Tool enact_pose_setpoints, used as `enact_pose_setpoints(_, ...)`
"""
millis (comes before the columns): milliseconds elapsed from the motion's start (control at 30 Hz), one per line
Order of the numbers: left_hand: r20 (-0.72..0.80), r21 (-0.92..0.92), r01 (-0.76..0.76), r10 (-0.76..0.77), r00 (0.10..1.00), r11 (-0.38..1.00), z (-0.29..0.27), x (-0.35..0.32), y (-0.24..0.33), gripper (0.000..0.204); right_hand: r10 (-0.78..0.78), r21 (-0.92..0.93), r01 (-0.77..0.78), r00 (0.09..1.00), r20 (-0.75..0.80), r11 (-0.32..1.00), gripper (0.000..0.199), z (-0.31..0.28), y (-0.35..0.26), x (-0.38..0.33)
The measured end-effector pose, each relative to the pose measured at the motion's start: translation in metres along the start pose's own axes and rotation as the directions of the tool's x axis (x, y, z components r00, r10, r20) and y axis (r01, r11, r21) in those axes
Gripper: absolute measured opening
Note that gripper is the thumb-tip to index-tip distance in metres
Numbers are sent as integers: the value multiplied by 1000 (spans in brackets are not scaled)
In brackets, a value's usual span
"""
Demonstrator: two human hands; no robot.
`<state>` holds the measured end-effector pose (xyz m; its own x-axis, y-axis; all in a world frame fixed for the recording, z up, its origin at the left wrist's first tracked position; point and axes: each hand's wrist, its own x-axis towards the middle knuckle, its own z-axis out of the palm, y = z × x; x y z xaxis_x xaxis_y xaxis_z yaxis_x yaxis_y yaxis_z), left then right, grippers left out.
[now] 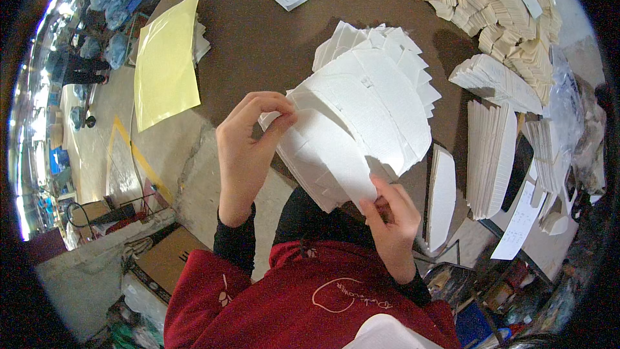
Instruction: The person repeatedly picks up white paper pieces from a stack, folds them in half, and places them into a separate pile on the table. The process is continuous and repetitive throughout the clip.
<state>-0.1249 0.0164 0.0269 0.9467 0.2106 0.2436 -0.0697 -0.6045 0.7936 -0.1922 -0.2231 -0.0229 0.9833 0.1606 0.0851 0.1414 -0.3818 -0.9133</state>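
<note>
Both hands on a fanned stack of white die-cut sheets (361,116), held up over the near edge of the brown table (271,39). Left hand (248,148) pinches the stack's left edge, thumb against fingers. Right hand (391,216) grips the near lower corner. Yellow sheet (165,61) lies far left on the table. Cream stacks (497,13) piled far right, upright white stacks (491,155) just right of the hands. Cardboard box (165,262) on the floor near left.

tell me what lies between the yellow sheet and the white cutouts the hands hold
In the head view, only bare brown table lies between the yellow sheet and the fanned white cutouts; nothing else sits on that stretch.
</note>
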Motion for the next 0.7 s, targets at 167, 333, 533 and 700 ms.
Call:
enact_pose_setpoints(167,30,-36,20,-19,999,999,0,4,-5,12,-6,19,6,1000,-3,1000,42,0,-1,-6)
enact_pose_setpoints(333,-19,128,33,-31,999,991,14,12,-16,13,120,49,-119,993,-19,992,44,6,5,1)
enact_pose_setpoints(533,-31,246,22,-15,999,969,19,16,-17,13,111,108,-108,994,-24,988,42,11,8,8)
enact_pose_setpoints(700,-33,297,6,4,999,955,23,15,-21,13,121,59,-119,993,-20,991,40,11,7,10)
